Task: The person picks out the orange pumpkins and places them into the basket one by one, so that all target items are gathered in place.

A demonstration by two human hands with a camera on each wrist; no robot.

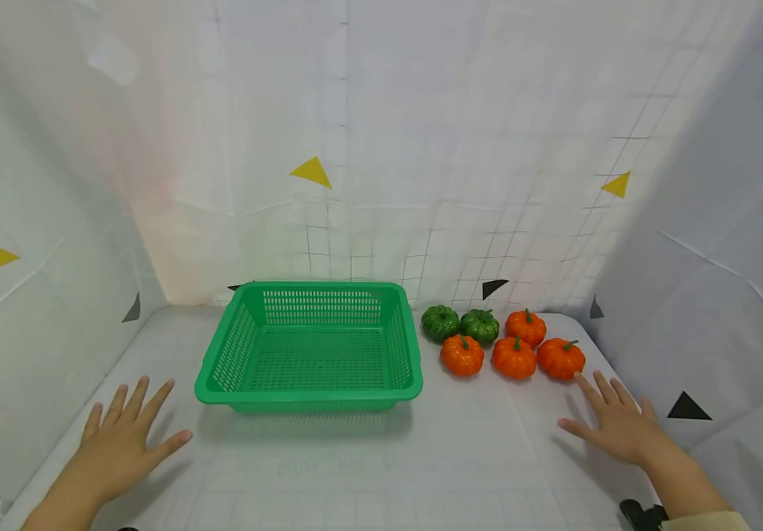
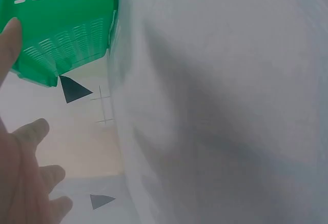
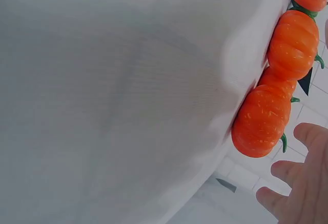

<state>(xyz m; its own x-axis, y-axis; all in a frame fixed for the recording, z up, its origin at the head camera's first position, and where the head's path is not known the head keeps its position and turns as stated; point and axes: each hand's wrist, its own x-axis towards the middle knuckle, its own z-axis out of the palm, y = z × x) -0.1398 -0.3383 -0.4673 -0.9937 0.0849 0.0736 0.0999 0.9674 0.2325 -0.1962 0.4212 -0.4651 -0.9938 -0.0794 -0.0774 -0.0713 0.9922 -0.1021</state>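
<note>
A green plastic basket (image 1: 318, 396) with slotted walls stands left of the middle, nothing in it. Right of it sit small pumpkins: two green ones (image 1: 440, 324) and several orange ones (image 1: 514, 358). My left hand (image 1: 116, 446) is spread above the table, left of the basket and apart from it; the left wrist view shows the basket wall (image 2: 66, 39) beyond the fingers. With its fingers spread, my right hand (image 1: 620, 424) is just in front of the rightmost orange pumpkin (image 1: 561, 359); whether a fingertip touches it I cannot tell. Neither hand holds anything.
A white cloth covers the table (image 1: 461, 457). White sheeting forms a back wall (image 1: 381, 147) and side walls, the right one (image 1: 720, 295) close to my right hand. Yellow and black triangles mark the sheeting. A dark object (image 1: 640, 514) lies by the right wrist.
</note>
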